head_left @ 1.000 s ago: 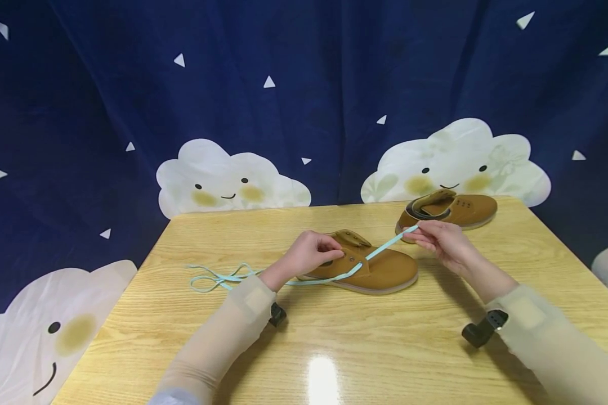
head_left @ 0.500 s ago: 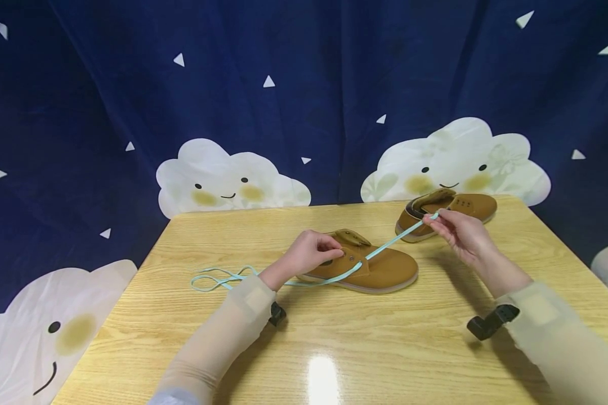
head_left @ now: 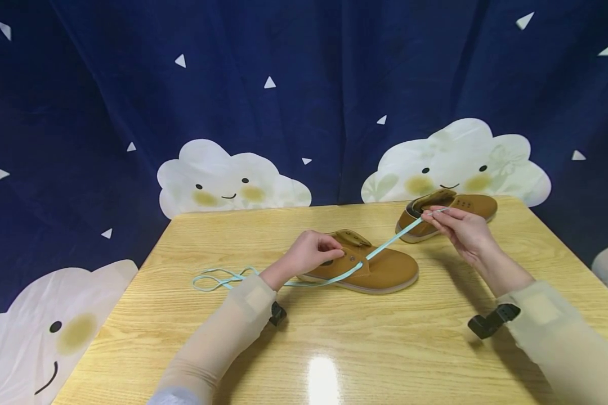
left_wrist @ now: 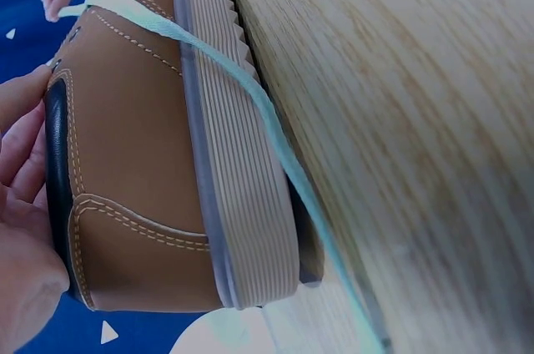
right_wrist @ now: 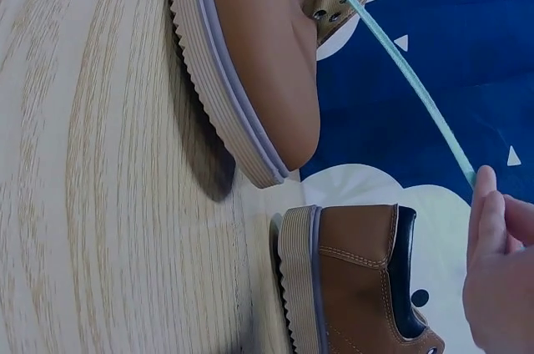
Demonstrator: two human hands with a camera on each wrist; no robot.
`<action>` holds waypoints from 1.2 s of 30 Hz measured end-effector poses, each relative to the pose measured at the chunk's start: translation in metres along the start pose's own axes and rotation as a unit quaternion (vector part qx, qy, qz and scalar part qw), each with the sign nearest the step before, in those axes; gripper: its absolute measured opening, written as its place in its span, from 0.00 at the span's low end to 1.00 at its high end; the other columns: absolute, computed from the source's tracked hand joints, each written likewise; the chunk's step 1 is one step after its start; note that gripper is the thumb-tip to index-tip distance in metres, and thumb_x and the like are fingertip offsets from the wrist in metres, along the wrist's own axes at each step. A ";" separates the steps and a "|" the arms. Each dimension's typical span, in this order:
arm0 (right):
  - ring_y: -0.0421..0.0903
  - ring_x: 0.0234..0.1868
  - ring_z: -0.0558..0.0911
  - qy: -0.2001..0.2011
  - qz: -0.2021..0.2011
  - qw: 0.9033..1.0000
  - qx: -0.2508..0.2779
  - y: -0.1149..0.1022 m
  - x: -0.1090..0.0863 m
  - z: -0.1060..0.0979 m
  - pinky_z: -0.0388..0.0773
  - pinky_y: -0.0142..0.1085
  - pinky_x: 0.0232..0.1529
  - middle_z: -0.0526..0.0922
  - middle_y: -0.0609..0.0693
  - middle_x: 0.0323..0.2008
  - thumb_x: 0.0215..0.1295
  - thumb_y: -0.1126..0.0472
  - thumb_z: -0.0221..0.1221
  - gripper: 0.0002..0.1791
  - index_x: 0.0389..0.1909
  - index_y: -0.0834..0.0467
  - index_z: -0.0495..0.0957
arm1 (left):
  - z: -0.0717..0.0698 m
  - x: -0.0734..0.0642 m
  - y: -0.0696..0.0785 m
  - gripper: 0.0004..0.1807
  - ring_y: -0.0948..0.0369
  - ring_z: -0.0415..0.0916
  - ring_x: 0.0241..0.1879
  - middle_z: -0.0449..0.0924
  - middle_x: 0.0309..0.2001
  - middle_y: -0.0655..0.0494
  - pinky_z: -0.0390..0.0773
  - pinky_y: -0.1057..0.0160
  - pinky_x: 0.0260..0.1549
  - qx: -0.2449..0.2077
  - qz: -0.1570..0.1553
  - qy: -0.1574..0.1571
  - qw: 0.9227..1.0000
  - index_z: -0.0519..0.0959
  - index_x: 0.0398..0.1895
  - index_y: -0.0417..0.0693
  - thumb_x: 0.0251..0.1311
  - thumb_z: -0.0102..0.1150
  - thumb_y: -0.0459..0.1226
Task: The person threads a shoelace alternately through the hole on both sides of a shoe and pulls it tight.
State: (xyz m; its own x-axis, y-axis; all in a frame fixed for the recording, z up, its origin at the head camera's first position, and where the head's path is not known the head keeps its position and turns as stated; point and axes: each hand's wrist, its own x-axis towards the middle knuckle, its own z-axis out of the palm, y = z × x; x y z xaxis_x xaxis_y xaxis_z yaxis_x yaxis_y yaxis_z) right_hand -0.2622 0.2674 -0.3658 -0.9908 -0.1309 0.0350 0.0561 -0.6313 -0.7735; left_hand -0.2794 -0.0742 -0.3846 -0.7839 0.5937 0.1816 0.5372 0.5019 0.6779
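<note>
the left hand (head_left: 306,253) pinches the near shoe (head_left: 395,270) at its eyelet edge. past that shoe's toe, the right hand (head_left: 461,228) pinches the light-blue lace (head_left: 348,274), which extends from the shoe's eyelet row to the fingertips (right_wrist: 486,179).

L hand (head_left: 306,254) on brn shoe (head_left: 392,269), R hand (head_left: 463,232) w/ lt-blue lace (head_left: 395,238)

A tabletop (head_left: 380,337) stands before a curtain (head_left: 334,112). At its middle sits a lace-up shoe (head_left: 392,270), toe to the right; behind it and farther right, near the back edge, sits a second shoe (head_left: 481,207). The left hand (head_left: 306,253) is at the first shoe's opening. A shoelace (head_left: 387,245) runs from loops left of that shoe, along its near side to the eyelet flap, then up rightward to the right hand (head_left: 463,230), before the second shoe.
</note>
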 end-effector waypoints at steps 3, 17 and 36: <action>0.50 0.38 0.86 0.012 0.005 1.000 0.014 -0.002 -0.001 0.001 0.76 0.31 0.46 0.85 0.62 0.36 0.69 0.78 0.49 0.14 0.37 0.69 0.85 | 0.000 0.000 0.000 0.07 0.68 0.76 0.27 0.84 0.31 0.61 0.76 0.69 0.28 0.000 -0.004 -0.001 1.000 0.87 0.39 0.45 0.63 0.64 0.38; 0.46 0.33 0.87 0.080 -0.038 0.996 -0.005 -0.020 -0.005 -0.006 0.79 0.28 0.37 0.86 0.60 0.30 0.67 0.75 0.54 0.11 0.32 0.66 0.86 | -0.001 0.000 0.000 0.07 0.68 0.76 0.26 0.84 0.30 0.61 0.76 0.69 0.29 -0.006 0.003 -0.001 1.000 0.87 0.37 0.45 0.63 0.64 0.38; 0.48 0.29 0.87 0.151 -0.095 0.983 0.036 -0.055 -0.010 -0.025 0.80 0.30 0.31 0.86 0.59 0.27 0.64 0.77 0.57 0.09 0.30 0.68 0.85 | -0.003 0.001 -0.001 0.07 0.68 0.76 0.26 0.85 0.32 0.58 0.75 0.69 0.27 -0.033 0.001 -0.007 0.999 0.87 0.37 0.43 0.62 0.65 0.37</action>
State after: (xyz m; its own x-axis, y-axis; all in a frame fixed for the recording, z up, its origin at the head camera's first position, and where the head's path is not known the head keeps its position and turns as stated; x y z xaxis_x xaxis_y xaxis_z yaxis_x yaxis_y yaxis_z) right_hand -0.2584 0.3230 -0.3397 -0.9752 0.2204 -0.0225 -0.1363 -0.6770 -0.7232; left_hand -0.2819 -0.0757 -0.3825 -0.7784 0.6035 0.1726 0.5163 0.4593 0.7228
